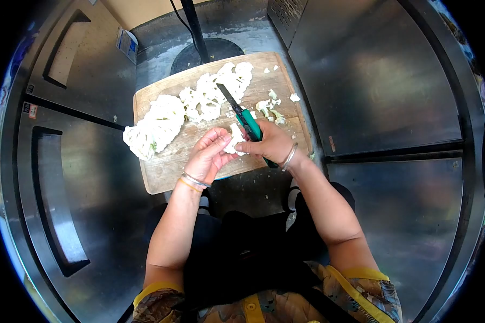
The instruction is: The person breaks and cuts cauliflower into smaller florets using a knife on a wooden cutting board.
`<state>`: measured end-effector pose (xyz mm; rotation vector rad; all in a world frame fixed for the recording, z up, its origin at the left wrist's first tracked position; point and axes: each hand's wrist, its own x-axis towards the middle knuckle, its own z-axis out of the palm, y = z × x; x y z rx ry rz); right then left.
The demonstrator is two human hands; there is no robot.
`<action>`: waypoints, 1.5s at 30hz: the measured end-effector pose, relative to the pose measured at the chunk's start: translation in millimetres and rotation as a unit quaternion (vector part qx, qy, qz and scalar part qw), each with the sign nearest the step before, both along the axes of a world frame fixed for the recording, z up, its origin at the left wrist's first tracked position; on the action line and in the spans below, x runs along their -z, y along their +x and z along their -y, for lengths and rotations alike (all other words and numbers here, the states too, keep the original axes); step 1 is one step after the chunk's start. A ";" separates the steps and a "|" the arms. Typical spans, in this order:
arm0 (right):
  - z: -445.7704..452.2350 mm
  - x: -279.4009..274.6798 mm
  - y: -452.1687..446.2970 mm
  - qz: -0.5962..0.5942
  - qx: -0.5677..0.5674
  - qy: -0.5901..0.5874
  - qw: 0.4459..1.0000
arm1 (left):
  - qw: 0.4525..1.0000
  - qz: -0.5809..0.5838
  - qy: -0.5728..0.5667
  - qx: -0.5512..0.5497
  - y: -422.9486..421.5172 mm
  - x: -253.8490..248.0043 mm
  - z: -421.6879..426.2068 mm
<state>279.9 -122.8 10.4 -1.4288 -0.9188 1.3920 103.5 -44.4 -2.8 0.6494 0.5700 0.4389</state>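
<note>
My left hand (207, 153) pinches a small cauliflower floret (235, 138) between thumb and fingers, above the near part of a wooden cutting board (167, 171). In my right hand (273, 142) is a green and black utility knife (246, 119), its dark blade out and pointing up and to the left. The right thumb reaches across to the floret, and the fingers behind the handle are partly hidden. Larger cauliflower pieces (159, 124) lie across the board's left and far side. A few small florets (270, 107) and crumbs are scattered on its right.
Behind the board a black pole rises from a round base (218, 49). Steel cabinet doors (377, 81) stand close on the right, and more doors with long handles (54, 199) flank the left. My knees are just below the board's near edge.
</note>
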 end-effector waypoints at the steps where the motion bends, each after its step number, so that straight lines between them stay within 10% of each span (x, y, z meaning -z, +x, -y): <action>1: -0.3 4.2 -1.7 0.044 0.008 0.044 0.998 | 1.000 0.000 0.000 0.000 0.3 0.1 -0.5; 19: -0.1 -2.4 38.2 0.191 0.019 0.044 0.980 | 0.995 -0.076 0.065 0.011 -23.1 9.8 -26.7; 26: -10.2 23.8 48.0 0.371 0.035 0.009 0.928 | 0.963 0.098 -0.241 -0.066 -10.0 -2.8 -23.7; 30: -8.9 22.4 38.9 0.447 0.094 0.065 0.887 | 0.965 0.113 -0.233 -0.038 -4.9 0.6 -20.8; 45: 36.2 -23.2 -7.2 0.487 -0.009 0.103 0.867 | 0.950 -0.060 0.280 -0.122 12.7 -6.4 -5.7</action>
